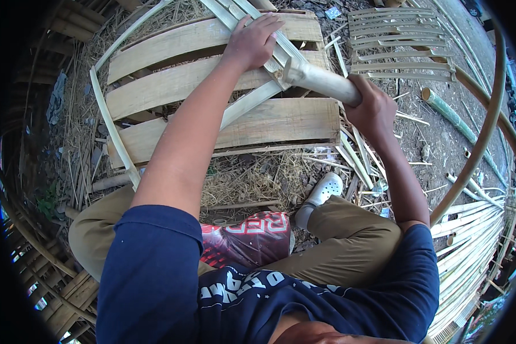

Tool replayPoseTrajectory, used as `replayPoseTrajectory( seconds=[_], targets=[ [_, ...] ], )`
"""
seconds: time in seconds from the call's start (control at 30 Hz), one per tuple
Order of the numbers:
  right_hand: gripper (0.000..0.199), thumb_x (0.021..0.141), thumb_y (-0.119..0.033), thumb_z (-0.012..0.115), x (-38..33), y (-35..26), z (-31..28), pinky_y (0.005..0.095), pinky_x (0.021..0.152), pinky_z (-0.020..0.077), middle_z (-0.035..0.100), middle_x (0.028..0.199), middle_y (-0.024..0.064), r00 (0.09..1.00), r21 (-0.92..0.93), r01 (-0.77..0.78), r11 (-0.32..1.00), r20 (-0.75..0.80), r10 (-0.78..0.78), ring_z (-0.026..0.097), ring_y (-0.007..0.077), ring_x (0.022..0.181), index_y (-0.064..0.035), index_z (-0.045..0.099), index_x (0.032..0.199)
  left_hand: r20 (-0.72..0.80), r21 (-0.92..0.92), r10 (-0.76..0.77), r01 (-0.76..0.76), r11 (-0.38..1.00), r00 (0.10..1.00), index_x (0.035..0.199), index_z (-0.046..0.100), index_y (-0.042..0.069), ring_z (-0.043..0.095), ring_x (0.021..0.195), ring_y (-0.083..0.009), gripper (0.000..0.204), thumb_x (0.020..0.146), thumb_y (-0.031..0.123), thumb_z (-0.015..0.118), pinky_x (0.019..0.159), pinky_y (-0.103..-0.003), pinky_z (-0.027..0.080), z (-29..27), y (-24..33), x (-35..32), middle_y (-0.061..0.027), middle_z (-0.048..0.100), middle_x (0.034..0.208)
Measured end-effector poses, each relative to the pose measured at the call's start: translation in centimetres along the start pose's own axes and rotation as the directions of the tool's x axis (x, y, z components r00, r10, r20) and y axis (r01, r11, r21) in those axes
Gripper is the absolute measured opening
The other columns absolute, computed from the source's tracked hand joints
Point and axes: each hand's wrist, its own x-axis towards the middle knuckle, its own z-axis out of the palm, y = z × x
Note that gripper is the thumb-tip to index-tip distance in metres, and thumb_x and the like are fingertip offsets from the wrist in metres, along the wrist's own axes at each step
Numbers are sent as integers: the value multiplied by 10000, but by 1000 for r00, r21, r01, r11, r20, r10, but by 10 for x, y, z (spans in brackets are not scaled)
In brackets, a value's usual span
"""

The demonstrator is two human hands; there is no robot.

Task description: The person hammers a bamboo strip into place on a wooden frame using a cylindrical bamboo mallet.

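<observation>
My right hand point(374, 108) is wrapped round the near end of a pale wooden club point(325, 83). The club's thicker far end lies over the ends of the split bamboo strips point(285, 48). My left hand point(253, 41) is on these strips, its fingers bent over them and holding them down. The strips run slantwise across a low slatted wooden platform point(172, 90). Another flat bamboo strip point(251, 104) slants across the platform below the club.
A small rack of bamboo slats point(400, 43) lies at the far right. Nearby are a green bamboo pole point(450, 112), a curved brown pole point(480, 143) and a large pile of split bamboo point(470, 246). Straw and shavings point(249, 183) cover the ground before my legs. A long thin strip point(110, 123) borders the platform's left.
</observation>
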Motion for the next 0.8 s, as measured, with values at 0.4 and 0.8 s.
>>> replayPoseTrajectory(
  seconds=[0.4,0.8],
  targets=[
    [437,793,-174,774,33,-5,15,408,742,554,731,917,184,927,453,-324,831,326,184,725,278,792,2,644,1171,-18,3,5,-5,1000,1000,1447,600,190,416,1494,-170,448,1034,255,441,1278,-487,227,2,0,6,-8,540,1552],
    [560,746,-228,814,42,-33,-3,417,855,554,731,997,221,741,471,-558,684,654,155,728,314,927,41,677,1217,99,-112,32,-21,993,995,1329,652,92,490,1418,-264,405,985,203,471,1283,-488,212,-12,10,-6,-121,589,1465]
  ],
)
